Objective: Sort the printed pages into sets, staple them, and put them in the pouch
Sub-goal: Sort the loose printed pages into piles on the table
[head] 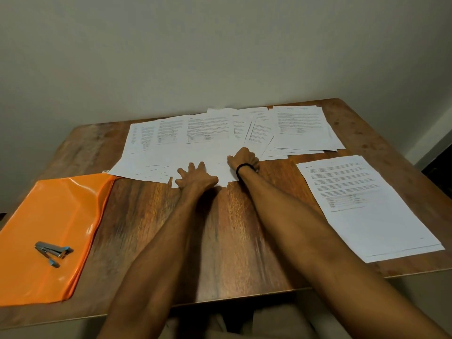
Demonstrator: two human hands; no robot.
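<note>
White printed pages [208,143] fan across the wooden worktop [232,228]; left hand [197,178] presses them, grip open; right hand [244,159] curls on them, grip unclear.

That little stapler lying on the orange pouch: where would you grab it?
Probably from above, pinching the stapler across its narrow sides near the hinged end, on its left. It lies flat on the orange pouch with its two arms splayed in a V, so the hinge is the one compact spot.

printed pages [208,133], text too small to read
</note>
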